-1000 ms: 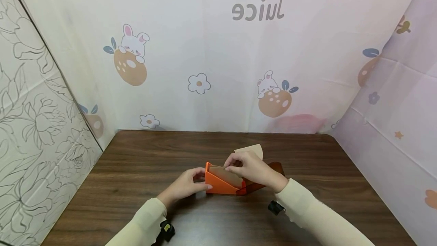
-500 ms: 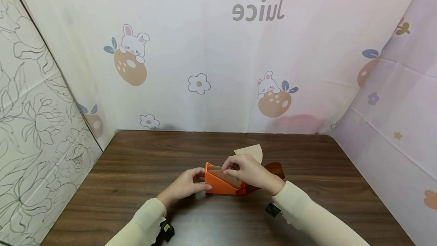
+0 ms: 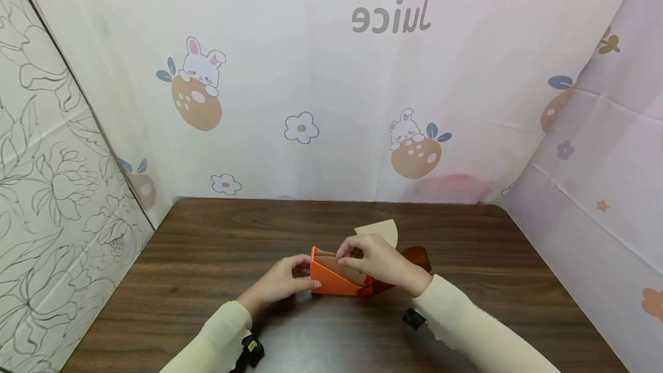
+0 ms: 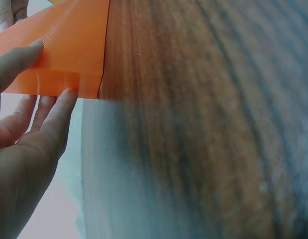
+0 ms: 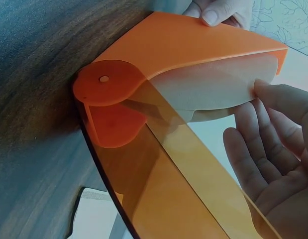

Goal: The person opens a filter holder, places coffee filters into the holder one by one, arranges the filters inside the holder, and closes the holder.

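Note:
An orange coffee filter holder (image 3: 331, 282) stands near the table's middle, its amber see-through lid (image 5: 173, 189) swung open to the right. Several brown paper coffee filters (image 5: 208, 84) sit inside, upper edges showing. My left hand (image 3: 279, 282) steadies the holder's left end, thumb on the front face and fingertips (image 4: 69, 94) on the end wall. At the opening, my right hand (image 3: 374, 257) pinches the edge of a filter between thumb and fingers; most of that paper stays within the holder.
Behind my right hand, one loose coffee filter (image 3: 387, 229) lies on the dark wood table (image 3: 233, 229), partly hidden. A printed curtain (image 3: 311, 73) rises along the table's back edge, with more cloth at both sides.
My right hand has shifted slightly left along the filters' top edge, and the paper edges now show a gap between them. My left hand and the holder have stayed put.

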The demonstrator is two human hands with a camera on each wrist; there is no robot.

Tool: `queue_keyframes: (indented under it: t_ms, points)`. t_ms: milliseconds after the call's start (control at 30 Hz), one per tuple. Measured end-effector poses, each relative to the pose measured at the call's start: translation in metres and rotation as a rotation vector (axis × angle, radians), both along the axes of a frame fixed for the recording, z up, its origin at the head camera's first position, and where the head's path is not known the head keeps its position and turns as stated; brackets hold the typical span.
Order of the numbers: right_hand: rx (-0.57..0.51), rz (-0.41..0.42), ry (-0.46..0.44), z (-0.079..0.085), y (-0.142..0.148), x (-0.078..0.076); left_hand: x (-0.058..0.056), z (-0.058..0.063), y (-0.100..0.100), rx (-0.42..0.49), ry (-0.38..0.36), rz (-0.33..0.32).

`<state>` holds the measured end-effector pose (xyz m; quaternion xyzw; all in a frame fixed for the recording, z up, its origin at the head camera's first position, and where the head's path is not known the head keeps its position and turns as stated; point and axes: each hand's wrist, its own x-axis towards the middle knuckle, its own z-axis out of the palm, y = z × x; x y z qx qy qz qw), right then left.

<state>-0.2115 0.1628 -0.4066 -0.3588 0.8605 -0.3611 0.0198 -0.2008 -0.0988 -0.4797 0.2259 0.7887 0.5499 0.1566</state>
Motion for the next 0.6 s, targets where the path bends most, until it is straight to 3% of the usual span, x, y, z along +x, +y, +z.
queue_keyframes:
  t_ms: [600]
  points:
    - [-0.021, -0.004, 0.022, 0.0026, 0.0006, 0.0001, 0.0006, 0.0001, 0.0006, 0.018, -0.008, 0.001]
